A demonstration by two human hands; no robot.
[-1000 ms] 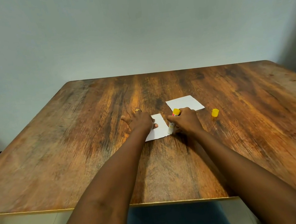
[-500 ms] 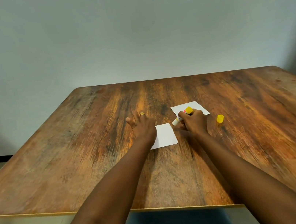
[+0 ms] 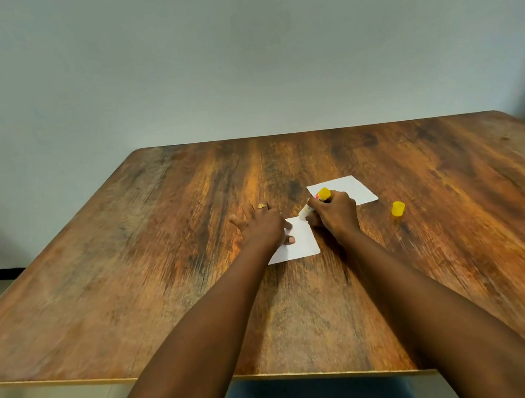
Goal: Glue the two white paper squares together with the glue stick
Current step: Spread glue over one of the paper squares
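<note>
Glue stick [image 3: 317, 199]: your right hand [image 3: 335, 216] grips it, fingers curled round, white end on the near paper square [image 3: 299, 245].
Near paper square: flat on the desk [image 3: 162, 265], your left hand [image 3: 261, 229] pressing it, fingers straight.
Far paper square [image 3: 353, 189]: just behind your right hand.
Yellow cap [image 3: 398, 208]: standing apart, right.

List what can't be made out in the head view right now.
- Glue stick tip: too small and blurred beside the right hand to tell whether it touches the near paper square.
- Left part of the near paper square: under the left hand.
- Near corner of the far paper square: covered by the right hand.
- Glue on either square: too faint to see.
- Glue stick label: too small to read.
</note>
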